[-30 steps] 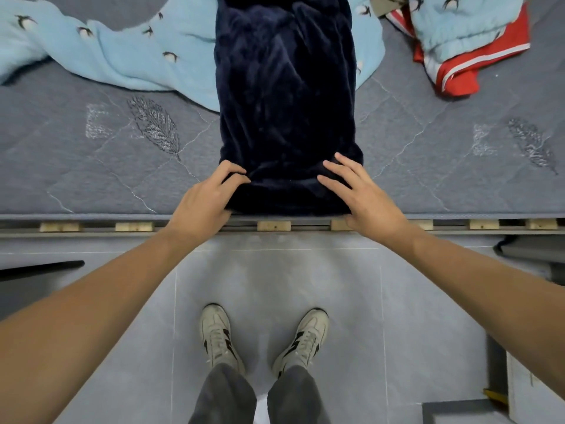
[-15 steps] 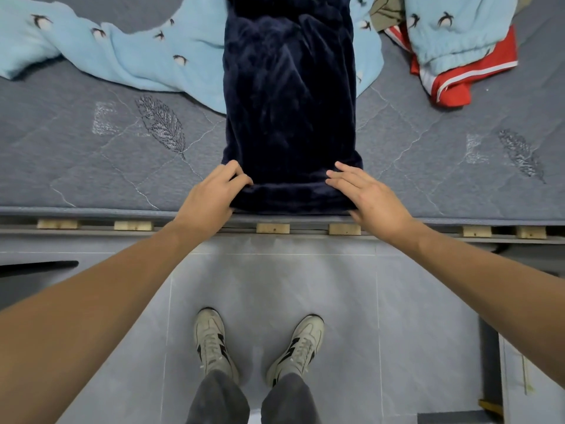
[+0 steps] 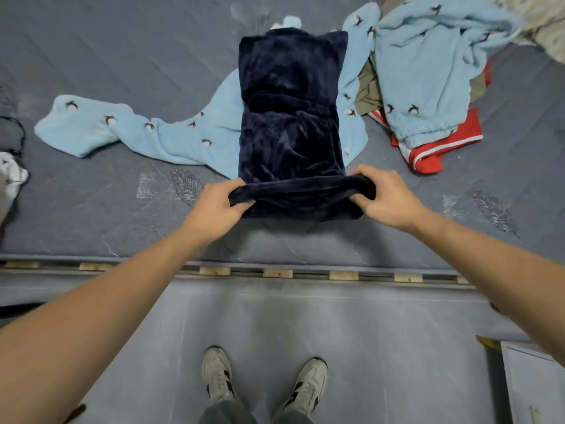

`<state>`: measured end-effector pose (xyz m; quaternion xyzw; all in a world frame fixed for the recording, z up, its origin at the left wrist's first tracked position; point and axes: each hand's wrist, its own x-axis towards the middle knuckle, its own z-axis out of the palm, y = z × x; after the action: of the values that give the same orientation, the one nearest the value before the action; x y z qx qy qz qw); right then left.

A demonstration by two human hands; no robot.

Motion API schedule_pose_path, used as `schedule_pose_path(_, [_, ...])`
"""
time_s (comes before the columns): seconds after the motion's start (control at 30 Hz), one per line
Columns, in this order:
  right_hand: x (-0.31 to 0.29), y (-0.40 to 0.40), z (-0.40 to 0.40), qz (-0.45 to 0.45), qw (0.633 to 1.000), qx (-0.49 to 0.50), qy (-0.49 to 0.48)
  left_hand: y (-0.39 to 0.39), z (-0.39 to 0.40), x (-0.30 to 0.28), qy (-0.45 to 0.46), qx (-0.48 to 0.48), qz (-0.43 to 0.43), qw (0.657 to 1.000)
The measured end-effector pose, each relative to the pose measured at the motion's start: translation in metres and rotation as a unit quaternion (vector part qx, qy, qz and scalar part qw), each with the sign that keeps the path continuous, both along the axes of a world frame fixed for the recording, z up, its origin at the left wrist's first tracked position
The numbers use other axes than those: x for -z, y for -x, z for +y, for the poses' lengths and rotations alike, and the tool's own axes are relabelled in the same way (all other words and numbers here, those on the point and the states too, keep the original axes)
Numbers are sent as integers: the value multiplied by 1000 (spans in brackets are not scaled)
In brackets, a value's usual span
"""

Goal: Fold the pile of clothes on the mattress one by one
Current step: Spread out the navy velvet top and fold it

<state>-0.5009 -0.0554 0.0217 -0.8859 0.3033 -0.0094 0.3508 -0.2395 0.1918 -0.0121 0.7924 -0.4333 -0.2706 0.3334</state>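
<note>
Left hand and right hand each grasp a near corner of the dark blue garment lying lengthwise on the mattress; recommended: carry both corners forward level, edges aligned, avoiding the light blue clothing underneath.

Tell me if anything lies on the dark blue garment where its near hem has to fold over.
Nothing visible does. The left hand and right hand already grip the near hem of the dark blue garment, and its upper surface is bare. The light blue penguin-print garment lies under and beside it, not on top.
</note>
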Motion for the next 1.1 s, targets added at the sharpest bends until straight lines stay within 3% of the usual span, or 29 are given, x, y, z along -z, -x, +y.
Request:
schedule_pose_path(0.17, [11,-35,-21,-21,997,65,47,-26,-54,4,-42,-84,-21,995])
schedule_pose_path(0.23, [26,-47,-23,-31,982,95,157,-35,-74,12,-59,-92,-62,992])
schedule_pose_path(0.3, [35,-59,-18,-40,944,107,309,-40,-91,18,-76,-95,-109,987])
schedule_pose_path(0.37, [43,-73,-4,-46,919,56,388,-44,-102,25,-92,-100,-141,981])
schedule_pose_path(0.47, [64,-76,25,-50,922,-77,377,-46,-106,36,-123,-103,-163,974])
schedule_pose_path(0.6, [86,-65,31,79,939,-115,315,-49,-104,38,-129,-117,-197,965])
schedule_pose_path(0.63, [90,-66,27,112,938,-118,305,-50,-104,37,-107,-106,-248,957])
schedule_pose_path(0.7, [95,-71,18,160,933,-124,298,-44,-102,36,31,-41,-343,938])
schedule_pose_path(0.77, [100,-76,11,176,931,-122,295,-29,-88,45,166,113,-369,908])
schedule_pose_path(0.8, [102,-78,7,181,931,-119,294,-21,-77,52,163,192,-367,895])
schedule_pose_path(0.87, [104,-81,2,192,930,-116,291,-14,-60,68,56,275,-363,888])
schedule_pose_path(0.97, [109,-84,-2,195,928,-113,296,-22,-62,86,-58,257,-365,893])
schedule_pose_path(1.1, [112,-80,-6,146,924,-101,339,-28,-96,91,-49,216,-394,892])
